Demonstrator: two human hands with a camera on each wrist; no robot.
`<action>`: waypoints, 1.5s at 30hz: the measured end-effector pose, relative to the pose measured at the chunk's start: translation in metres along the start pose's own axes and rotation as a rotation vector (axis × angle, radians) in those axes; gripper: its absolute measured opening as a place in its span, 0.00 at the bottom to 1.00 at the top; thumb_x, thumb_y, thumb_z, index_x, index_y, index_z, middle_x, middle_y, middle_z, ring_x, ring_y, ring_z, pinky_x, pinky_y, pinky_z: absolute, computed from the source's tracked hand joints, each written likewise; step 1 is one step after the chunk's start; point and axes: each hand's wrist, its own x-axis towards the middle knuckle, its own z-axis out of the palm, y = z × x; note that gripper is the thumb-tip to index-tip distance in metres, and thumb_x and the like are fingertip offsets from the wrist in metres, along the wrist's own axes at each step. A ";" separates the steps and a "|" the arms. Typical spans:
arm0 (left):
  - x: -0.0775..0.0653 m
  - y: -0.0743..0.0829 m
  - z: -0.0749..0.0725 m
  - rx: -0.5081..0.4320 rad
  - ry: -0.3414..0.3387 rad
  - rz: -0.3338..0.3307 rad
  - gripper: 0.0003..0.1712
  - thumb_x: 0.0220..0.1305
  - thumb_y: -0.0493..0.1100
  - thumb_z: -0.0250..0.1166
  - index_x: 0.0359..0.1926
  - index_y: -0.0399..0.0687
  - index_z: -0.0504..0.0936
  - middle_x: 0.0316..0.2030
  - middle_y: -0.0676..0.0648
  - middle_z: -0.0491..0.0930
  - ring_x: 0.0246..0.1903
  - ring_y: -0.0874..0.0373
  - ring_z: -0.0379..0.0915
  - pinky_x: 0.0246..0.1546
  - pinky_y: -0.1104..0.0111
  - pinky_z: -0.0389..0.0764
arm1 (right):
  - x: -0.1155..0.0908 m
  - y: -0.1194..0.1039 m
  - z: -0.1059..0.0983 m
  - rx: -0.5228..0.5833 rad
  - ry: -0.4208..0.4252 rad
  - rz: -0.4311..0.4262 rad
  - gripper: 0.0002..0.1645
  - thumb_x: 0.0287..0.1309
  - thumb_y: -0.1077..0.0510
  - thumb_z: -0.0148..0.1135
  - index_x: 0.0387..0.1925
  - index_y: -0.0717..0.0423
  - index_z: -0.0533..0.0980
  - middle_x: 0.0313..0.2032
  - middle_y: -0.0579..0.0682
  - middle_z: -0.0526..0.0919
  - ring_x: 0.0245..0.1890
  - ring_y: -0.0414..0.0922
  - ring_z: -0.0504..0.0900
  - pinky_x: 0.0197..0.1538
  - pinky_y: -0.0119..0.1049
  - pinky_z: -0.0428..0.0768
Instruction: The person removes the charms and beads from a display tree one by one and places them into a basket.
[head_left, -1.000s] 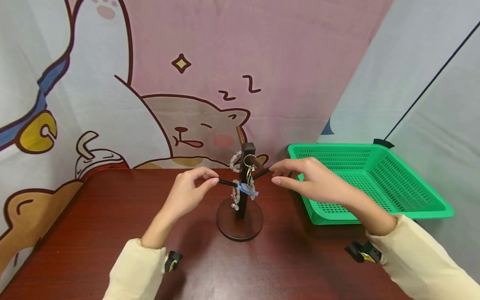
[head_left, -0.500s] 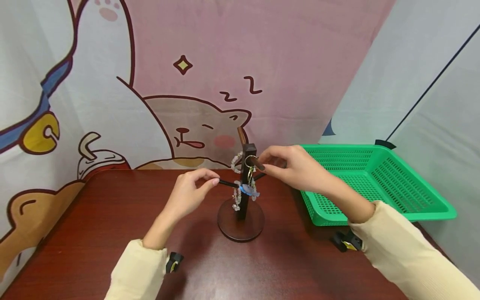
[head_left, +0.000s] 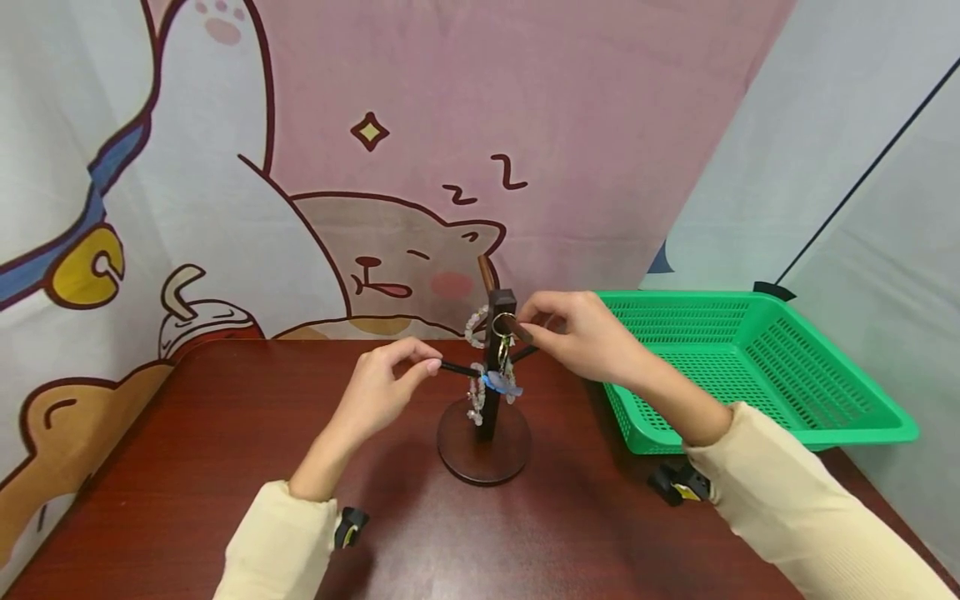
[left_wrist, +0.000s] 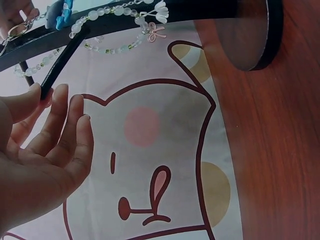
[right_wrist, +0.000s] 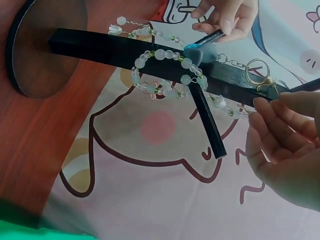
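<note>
A dark wooden jewellery stand (head_left: 483,454) with a round base and several pegs stands upright on the table. My left hand (head_left: 390,383) pinches the tip of its left peg (left_wrist: 62,65) between thumb and fingers. My right hand (head_left: 585,333) has thumb and index finger at the front peg (head_left: 517,328), close beside a gold key ring (right_wrist: 257,70) hung on it. Below that ring dangles a blue animal-shaped charm (head_left: 501,383). Pale bead bracelets hang from the other pegs, one bracelet (right_wrist: 161,55) on the right peg (right_wrist: 207,122) and another bracelet (left_wrist: 107,14) on the left.
A green plastic basket (head_left: 780,435) with perforated walls stands at the right of the reddish-brown table (head_left: 247,450). Behind the table hangs a cartoon-printed cloth (head_left: 600,150).
My right hand has left the right peg and moved left and up to the front peg by the key ring. The left hand keeps its pinch on the left peg.
</note>
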 end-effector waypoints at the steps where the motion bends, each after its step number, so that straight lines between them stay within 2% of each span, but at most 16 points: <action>1: 0.000 0.000 0.000 -0.002 0.001 0.001 0.02 0.57 0.38 0.64 0.33 0.46 0.82 0.28 0.53 0.81 0.33 0.58 0.76 0.37 0.61 0.72 | 0.000 0.000 0.000 0.001 0.001 0.003 0.03 0.54 0.66 0.60 0.27 0.57 0.77 0.24 0.49 0.79 0.24 0.43 0.76 0.28 0.34 0.72; 13: 0.000 -0.001 0.004 -0.011 0.001 0.017 0.02 0.57 0.36 0.64 0.32 0.46 0.82 0.25 0.52 0.80 0.30 0.59 0.75 0.31 0.64 0.71 | -0.007 -0.001 -0.003 0.011 0.021 -0.010 0.05 0.54 0.67 0.58 0.27 0.57 0.78 0.24 0.47 0.79 0.23 0.43 0.74 0.26 0.32 0.70; 19: -0.001 0.000 0.004 -0.006 -0.002 0.018 0.02 0.58 0.35 0.63 0.32 0.45 0.81 0.25 0.52 0.80 0.30 0.59 0.76 0.31 0.64 0.70 | -0.012 -0.006 -0.007 0.010 0.020 -0.037 0.06 0.55 0.68 0.57 0.28 0.57 0.78 0.23 0.46 0.79 0.22 0.40 0.74 0.25 0.31 0.69; 32: -0.001 0.001 0.004 0.010 -0.006 0.044 0.02 0.59 0.34 0.62 0.31 0.45 0.80 0.24 0.52 0.79 0.27 0.58 0.74 0.28 0.65 0.68 | -0.031 -0.019 -0.017 -0.002 0.060 -0.183 0.08 0.54 0.67 0.59 0.27 0.52 0.78 0.23 0.36 0.77 0.24 0.35 0.73 0.28 0.30 0.70; 45: -0.002 0.000 0.002 0.030 0.000 0.059 0.02 0.59 0.34 0.61 0.31 0.44 0.80 0.23 0.53 0.78 0.26 0.59 0.73 0.30 0.64 0.68 | -0.038 -0.029 -0.028 0.010 0.070 -0.279 0.12 0.50 0.70 0.61 0.27 0.47 0.77 0.24 0.35 0.76 0.27 0.34 0.73 0.30 0.27 0.70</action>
